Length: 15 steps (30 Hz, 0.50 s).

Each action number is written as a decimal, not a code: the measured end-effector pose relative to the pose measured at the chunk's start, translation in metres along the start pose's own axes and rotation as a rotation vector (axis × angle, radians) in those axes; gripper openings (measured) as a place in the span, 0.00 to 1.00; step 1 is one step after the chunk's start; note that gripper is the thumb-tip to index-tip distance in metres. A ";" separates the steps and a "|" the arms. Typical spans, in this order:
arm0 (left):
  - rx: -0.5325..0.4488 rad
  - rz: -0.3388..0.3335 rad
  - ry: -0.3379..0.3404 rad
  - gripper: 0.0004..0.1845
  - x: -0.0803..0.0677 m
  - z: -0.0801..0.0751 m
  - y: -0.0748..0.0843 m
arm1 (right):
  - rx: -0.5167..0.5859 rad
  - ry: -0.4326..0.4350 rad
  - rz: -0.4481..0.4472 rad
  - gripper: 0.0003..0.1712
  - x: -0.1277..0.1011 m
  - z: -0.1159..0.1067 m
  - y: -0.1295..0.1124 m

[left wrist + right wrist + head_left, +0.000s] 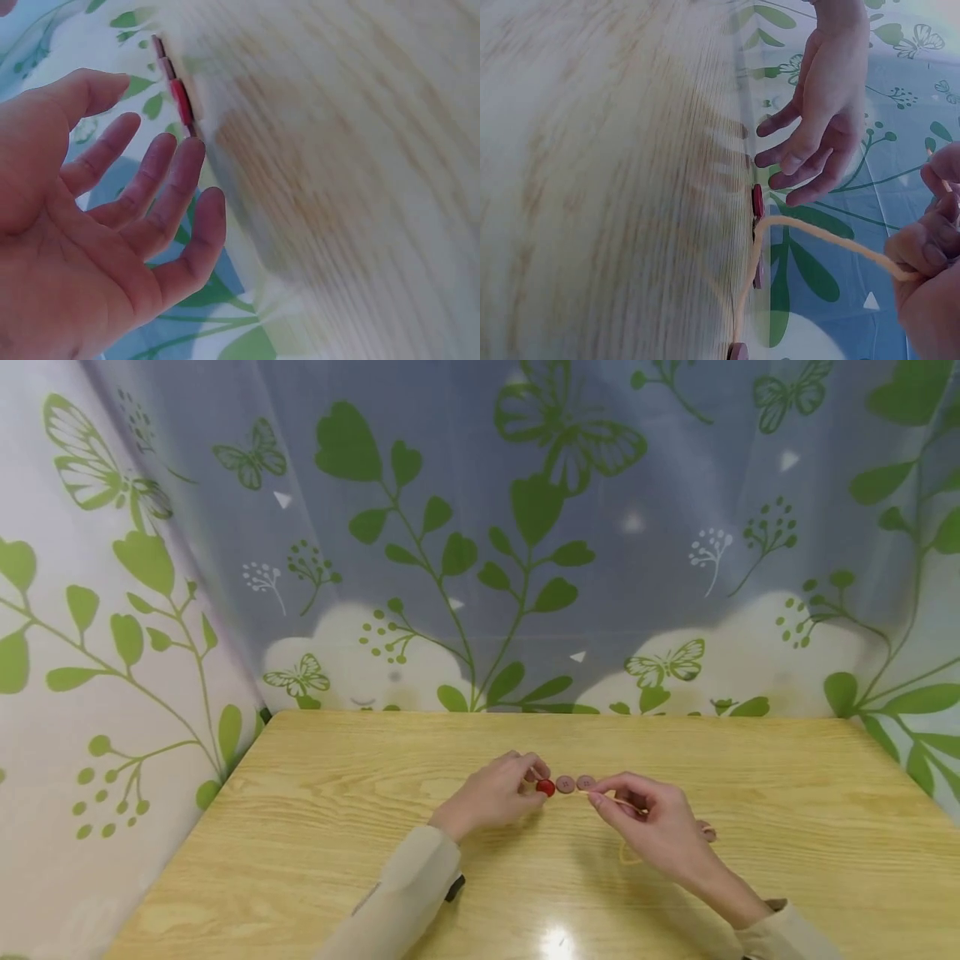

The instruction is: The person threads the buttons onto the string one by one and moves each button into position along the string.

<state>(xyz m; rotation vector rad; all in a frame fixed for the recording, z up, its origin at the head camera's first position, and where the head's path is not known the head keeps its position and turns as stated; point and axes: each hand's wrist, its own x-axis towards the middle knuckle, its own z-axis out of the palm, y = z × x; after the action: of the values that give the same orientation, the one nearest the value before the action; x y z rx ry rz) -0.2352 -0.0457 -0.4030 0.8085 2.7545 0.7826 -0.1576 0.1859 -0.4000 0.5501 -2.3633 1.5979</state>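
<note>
A red button point(545, 787) lies on the table in a row with two brownish-pink buttons, a middle one point(566, 784) and a right one point(586, 783). My left hand point(498, 789) is beside the red button, its fingers spread and loosely bent; in the left wrist view the fingertips point(193, 146) come close to the row's near end. Between thumb and fingers, my right hand point(656, 827) pinches a pale yellow string point(825, 236). The string's tip reaches toward the right-hand button, and its slack hangs below that hand.
Behind the right hand, another brownish button point(707, 832) shows partly covered. The wooden table point(337, 760) ends at a curtain point(465, 568) printed with leaves and butterflies, and a similar cloth point(67, 710) hangs on the left.
</note>
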 end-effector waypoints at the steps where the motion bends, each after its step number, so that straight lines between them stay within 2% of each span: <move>1: 0.021 -0.005 -0.010 0.16 0.002 0.000 0.000 | 0.000 0.002 0.001 0.05 0.000 0.000 0.000; 9: 0.149 -0.016 -0.044 0.19 0.013 0.004 0.003 | -0.010 0.029 -0.009 0.05 -0.001 -0.002 0.000; 15: 0.209 -0.044 -0.070 0.17 0.016 0.005 0.008 | -0.027 0.025 0.033 0.04 -0.002 -0.004 0.001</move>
<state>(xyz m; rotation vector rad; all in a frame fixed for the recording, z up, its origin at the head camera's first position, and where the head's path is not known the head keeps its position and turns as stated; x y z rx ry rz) -0.2439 -0.0291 -0.4036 0.7924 2.8127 0.4537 -0.1565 0.1904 -0.3995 0.4856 -2.3836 1.5749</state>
